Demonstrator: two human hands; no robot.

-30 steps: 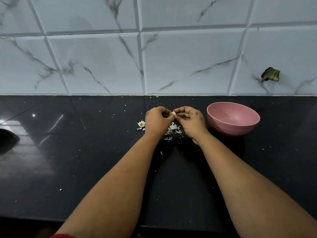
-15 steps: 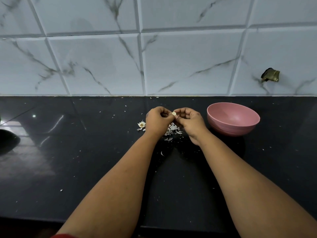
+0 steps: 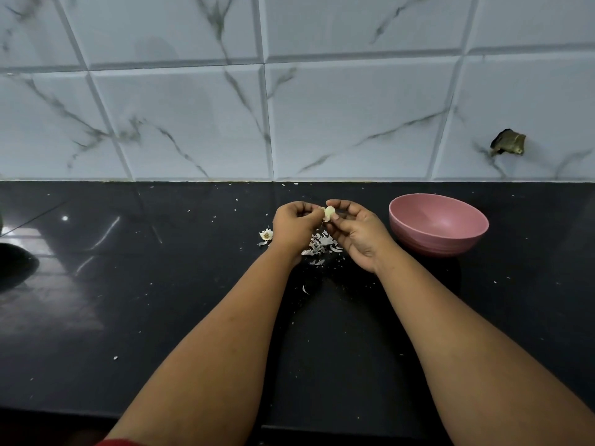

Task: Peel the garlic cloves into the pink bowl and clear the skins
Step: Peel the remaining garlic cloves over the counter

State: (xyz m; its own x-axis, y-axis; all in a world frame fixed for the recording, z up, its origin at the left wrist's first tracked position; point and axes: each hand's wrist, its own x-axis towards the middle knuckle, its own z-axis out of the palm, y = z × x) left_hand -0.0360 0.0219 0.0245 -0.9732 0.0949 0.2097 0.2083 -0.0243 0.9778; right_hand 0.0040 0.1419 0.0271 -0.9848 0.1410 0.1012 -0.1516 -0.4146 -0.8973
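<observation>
Both forearms reached forward, left hand (image 3: 294,225) and right hand (image 3: 357,231) curled, fingertips pinched together between them.

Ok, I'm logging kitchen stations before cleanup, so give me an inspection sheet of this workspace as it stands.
Surface: glossy black countertop, speckled with tiny white flecks.
Job's things: garlic clove held between both hands; pink bowl at right, no cloves visible in the part of the inside that shows.
Clutter: pile of garlic skins under the hands; garlic root end beside the left wrist.
Hands: left hand and right hand both pinch the clove.
Cables: nothing seen.
Surroundings: marbled white wall tiles; a broken hole in the tile at right.
</observation>
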